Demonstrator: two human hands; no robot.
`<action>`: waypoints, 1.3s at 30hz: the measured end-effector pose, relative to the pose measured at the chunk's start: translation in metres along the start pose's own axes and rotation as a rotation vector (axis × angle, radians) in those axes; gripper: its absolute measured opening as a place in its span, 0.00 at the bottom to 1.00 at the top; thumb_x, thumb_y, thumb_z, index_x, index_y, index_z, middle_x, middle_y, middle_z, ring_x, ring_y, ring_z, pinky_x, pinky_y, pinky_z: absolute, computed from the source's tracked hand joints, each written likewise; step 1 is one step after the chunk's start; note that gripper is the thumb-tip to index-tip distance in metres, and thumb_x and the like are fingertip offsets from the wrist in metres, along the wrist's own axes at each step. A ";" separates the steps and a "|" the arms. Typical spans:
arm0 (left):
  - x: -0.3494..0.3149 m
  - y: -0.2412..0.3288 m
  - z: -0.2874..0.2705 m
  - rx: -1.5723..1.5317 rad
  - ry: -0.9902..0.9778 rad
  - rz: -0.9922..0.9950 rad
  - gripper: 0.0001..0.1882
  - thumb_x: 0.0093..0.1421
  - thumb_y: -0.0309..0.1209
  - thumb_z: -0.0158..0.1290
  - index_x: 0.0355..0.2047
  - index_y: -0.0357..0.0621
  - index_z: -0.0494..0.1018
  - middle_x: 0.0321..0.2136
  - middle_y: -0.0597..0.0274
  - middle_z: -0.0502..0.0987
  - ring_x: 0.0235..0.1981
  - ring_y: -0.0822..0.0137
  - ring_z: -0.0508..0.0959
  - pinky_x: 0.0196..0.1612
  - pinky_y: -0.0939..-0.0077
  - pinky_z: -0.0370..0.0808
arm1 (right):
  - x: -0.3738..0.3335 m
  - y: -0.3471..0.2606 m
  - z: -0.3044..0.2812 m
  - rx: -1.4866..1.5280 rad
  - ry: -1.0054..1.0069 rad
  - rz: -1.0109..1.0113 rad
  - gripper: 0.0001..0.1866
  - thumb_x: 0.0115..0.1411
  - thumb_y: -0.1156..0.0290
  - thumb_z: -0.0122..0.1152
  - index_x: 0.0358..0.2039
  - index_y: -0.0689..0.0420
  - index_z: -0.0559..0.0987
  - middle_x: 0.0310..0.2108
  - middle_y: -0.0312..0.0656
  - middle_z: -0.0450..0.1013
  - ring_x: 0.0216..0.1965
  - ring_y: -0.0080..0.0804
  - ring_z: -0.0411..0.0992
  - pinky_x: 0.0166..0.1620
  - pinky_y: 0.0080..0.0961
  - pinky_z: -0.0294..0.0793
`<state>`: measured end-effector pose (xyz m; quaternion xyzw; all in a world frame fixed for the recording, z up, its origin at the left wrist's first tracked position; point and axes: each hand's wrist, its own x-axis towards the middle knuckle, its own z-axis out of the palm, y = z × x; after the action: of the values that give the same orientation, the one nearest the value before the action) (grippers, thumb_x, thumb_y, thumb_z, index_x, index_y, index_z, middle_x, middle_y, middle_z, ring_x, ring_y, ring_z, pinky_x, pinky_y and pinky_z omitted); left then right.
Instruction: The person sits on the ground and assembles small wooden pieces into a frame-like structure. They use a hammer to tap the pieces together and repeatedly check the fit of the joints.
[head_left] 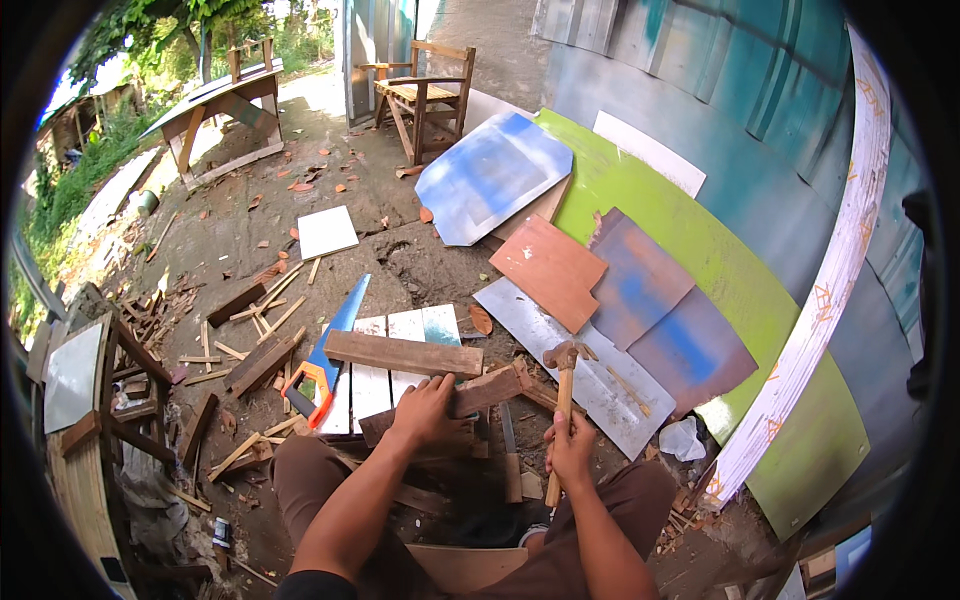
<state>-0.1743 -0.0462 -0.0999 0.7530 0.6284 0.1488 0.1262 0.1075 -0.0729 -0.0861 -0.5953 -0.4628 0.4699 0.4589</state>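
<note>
In my right hand (572, 452) is an upright claw hammer (565, 388), its fingers wrapped round the wooden handle and its rusty head on top. My left hand (424, 408) grips a brown wooden block (487, 391) in front of my knees. Just beyond my left fingers lies a second thick piece of wood (403, 354), resting across a surface of white slats (371, 385). A handsaw (340, 335) with a blue blade and an orange and black handle leans at the left edge of the slats. Below the block, a long blade-like tool (509, 440) is partly visible.
Wood offcuts and thin sticks (265, 315) litter the ground to the left, near a small wooden frame (85, 400). To the right lie painted sheets (660, 310), a green panel (690, 240) and a long pale post (810, 330). A wooden chair (425, 95) stands at the back.
</note>
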 end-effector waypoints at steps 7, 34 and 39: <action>0.000 -0.014 0.001 0.120 -0.106 -0.017 0.46 0.49 0.54 0.70 0.66 0.51 0.70 0.56 0.52 0.76 0.60 0.46 0.75 0.63 0.51 0.72 | -0.024 0.008 -0.026 -0.043 -0.189 0.067 0.19 0.79 0.61 0.53 0.60 0.63 0.75 0.25 0.37 0.71 0.12 0.18 0.65 0.13 0.22 0.65; 0.006 -0.009 0.024 0.041 -0.051 -0.025 0.42 0.61 0.66 0.61 0.64 0.48 0.73 0.51 0.54 0.75 0.55 0.49 0.76 0.56 0.48 0.75 | 0.053 -0.114 -0.042 -0.461 -0.306 -0.407 0.30 0.79 0.72 0.46 0.79 0.46 0.62 0.22 0.32 0.65 0.23 0.21 0.62 0.32 0.23 0.69; 0.011 -0.011 0.024 0.074 -0.044 -0.001 0.42 0.59 0.66 0.62 0.63 0.49 0.74 0.50 0.56 0.76 0.55 0.50 0.76 0.54 0.48 0.76 | 0.047 -0.080 -0.028 -0.781 -0.433 -0.453 0.32 0.77 0.74 0.46 0.80 0.44 0.60 0.29 0.48 0.79 0.26 0.45 0.78 0.39 0.38 0.79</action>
<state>-0.1732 -0.0334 -0.1253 0.7600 0.6309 0.1088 0.1121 0.1316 -0.0175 -0.0102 -0.4960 -0.8064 0.2632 0.1856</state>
